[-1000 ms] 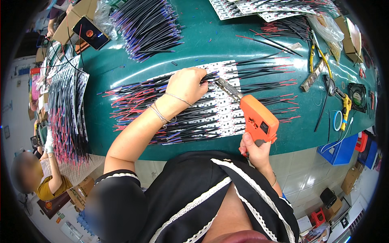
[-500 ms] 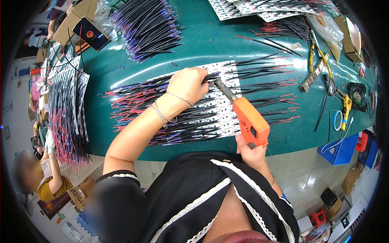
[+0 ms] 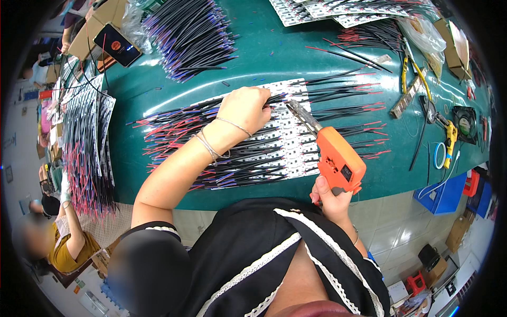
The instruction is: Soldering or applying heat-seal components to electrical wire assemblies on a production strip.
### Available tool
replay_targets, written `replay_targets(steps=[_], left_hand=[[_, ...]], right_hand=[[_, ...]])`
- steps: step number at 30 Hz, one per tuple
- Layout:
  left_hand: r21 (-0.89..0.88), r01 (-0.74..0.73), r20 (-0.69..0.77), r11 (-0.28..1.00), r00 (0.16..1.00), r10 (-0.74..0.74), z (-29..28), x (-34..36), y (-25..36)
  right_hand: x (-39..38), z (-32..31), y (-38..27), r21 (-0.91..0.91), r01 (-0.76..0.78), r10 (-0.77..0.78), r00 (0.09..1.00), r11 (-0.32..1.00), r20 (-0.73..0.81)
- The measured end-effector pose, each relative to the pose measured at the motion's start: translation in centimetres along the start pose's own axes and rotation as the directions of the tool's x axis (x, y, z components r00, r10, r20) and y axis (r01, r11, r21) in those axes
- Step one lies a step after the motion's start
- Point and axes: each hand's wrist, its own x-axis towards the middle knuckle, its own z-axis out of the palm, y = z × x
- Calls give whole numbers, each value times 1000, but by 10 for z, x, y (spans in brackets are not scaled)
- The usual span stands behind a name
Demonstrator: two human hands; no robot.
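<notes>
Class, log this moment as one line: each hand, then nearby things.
left hand: curled at black wires on white boards | right hand: gripping orange tool, tip over boards | nearby: phone, yellow-handled pliers

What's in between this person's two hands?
In the head view: an orange tool, held in the right hand and pointing toward the left hand, over white boards with black wires.

So the left arm (image 3: 174, 169) is bent at the elbow and angled from near left toward the far middle, forearm bare. The left hand (image 3: 243, 110) is held back-up, fingers curled into a snug pinch toward the right. The right hand (image 3: 334, 203) is set lower, nearer and further right, wrapped in a fist-like grip, thumb pointed roughly far. Only a short bit of right forearm (image 3: 353, 228) can be seen.
</notes>
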Motion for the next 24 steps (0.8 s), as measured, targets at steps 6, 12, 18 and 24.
replay_targets(steps=[6,12,18,24], left_hand=[[-12,10,18,1000,1000,-9,-2,1,0],[-94,-3,54,996,999,8,-1,4,-6],[-73,-32,32,997,999,35,0,4,-6],[-52,-23,45,998,999,25,2,3,-2]], right_hand=[[1,0,-1,25,-24,23,999,999,25],[1,0,1,29,-54,53,998,998,33],[2,4,0,14,-75,75,996,997,50],[2,5,-1,-77,-57,60,997,995,46]])
